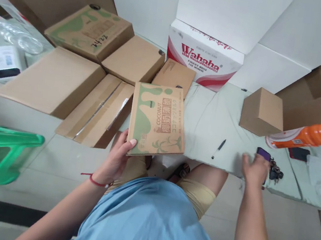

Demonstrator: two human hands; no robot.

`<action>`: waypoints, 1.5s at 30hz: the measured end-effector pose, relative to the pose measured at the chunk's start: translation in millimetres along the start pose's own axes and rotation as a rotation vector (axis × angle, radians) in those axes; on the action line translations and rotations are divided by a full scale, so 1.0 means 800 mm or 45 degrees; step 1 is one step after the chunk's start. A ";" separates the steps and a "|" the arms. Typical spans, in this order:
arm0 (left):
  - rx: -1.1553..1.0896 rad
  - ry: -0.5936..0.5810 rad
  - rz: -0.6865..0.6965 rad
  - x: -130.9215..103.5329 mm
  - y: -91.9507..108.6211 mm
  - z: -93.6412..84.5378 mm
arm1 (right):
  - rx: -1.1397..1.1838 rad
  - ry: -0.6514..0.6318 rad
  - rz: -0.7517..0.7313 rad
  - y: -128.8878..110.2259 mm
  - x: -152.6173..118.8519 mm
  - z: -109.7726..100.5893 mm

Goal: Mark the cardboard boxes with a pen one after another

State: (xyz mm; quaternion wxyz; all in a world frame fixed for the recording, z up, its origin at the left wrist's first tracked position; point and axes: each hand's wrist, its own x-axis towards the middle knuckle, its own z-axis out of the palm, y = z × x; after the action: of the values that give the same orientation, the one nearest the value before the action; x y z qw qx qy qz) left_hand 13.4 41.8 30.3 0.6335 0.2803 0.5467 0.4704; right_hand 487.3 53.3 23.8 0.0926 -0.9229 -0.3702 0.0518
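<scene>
1. Gripping the coconut carton (160, 124) at its near-left corner with the left hand (116, 157), clamping thumb over the printed face and hiding most fingers beneath; holding it over the near edge of the table (204, 141), not showing whether resting there.
2. Holding the right hand (255, 169) over the phone (264, 153), beside the keys (275, 171) and close to the near edge; being too blurred to tell whether clamping it or merely touching.
3. Seemingly steadying the carton while handling the phone; probably calling for a sure right-hand grasp and a steady left.
4. Looking past a pen (219, 148), lying between both hands, to the Wahaha carton (204, 56) at the far edge.
</scene>
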 end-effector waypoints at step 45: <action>0.630 -0.750 1.183 -0.013 -0.018 0.139 | 2.290 -0.289 -0.091 -0.069 -0.109 -0.041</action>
State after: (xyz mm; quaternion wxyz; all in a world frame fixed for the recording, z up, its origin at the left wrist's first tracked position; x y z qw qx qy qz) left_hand 124.2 44.5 49.6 0.4027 0.7473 0.2616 0.4593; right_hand 392.2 27.8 69.7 0.7428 -0.4797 -0.2254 0.4090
